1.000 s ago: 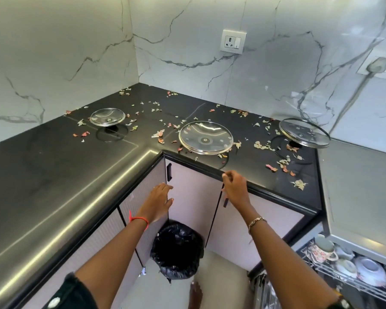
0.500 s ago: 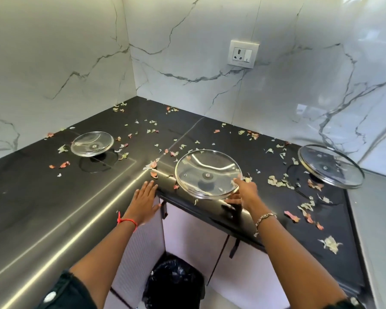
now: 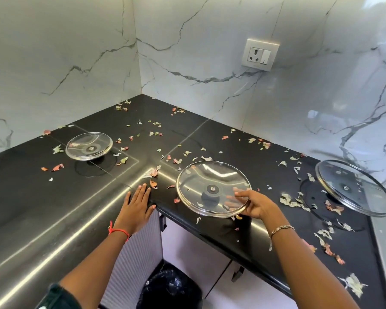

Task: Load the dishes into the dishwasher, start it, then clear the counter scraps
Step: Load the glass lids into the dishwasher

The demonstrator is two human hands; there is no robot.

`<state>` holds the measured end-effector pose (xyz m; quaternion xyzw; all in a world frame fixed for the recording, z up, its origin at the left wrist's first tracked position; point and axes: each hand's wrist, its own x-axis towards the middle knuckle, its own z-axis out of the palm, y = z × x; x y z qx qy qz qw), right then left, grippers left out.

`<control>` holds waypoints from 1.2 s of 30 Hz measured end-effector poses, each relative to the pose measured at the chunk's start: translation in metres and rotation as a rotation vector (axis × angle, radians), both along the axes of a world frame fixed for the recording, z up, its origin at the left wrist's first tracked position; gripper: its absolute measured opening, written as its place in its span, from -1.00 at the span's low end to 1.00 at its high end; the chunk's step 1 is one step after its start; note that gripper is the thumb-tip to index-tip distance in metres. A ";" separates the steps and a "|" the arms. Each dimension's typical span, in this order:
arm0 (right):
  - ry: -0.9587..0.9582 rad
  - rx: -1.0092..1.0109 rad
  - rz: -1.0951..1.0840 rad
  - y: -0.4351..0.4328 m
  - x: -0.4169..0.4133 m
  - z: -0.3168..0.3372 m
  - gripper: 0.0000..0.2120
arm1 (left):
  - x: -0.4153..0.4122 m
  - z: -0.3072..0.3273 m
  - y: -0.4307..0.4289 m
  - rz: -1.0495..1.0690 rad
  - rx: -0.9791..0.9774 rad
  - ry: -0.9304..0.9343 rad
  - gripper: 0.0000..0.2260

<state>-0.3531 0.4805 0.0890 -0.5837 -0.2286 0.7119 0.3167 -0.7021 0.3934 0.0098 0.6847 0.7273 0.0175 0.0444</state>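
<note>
Three glass lids lie knob-down on the black counter (image 3: pixel 31 192): a small lid (image 3: pixel 89 145) at the left, a middle lid (image 3: pixel 212 186) near the inner corner, and a large lid (image 3: pixel 352 186) tilted at the right. My right hand (image 3: pixel 254 205) grips the middle lid's near right rim, thumb on top and fingers seen through the glass underneath. My left hand (image 3: pixel 136 206) rests flat on the counter edge, fingers straight. Vegetable scraps (image 3: pixel 292 201) in pink and pale green are scattered over the counter.
A bin lined with a black bag (image 3: pixel 167 286) stands on the floor below the corner, in front of the pale cabinet doors (image 3: pixel 187 246). A wall socket (image 3: pixel 260 54) sits on the marble backsplash. The dishwasher is out of view.
My right hand rose from the cabinet front to the counter and took hold of the middle lid's rim. My left hand came up onto the counter edge. The view tilted up, losing the dishwasher rack.
</note>
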 end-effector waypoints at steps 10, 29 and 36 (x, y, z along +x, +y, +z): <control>0.059 0.112 -0.063 -0.014 -0.011 -0.011 -0.71 | 0.005 0.006 -0.003 -0.007 -0.029 0.027 0.04; 0.090 0.253 -0.218 -0.171 0.018 0.014 -0.71 | 0.050 0.016 -0.136 -0.087 0.046 -0.039 -0.39; 0.113 0.243 -0.276 -0.309 0.040 -0.002 -0.77 | 0.077 0.004 -0.228 -0.177 0.046 -0.163 -0.43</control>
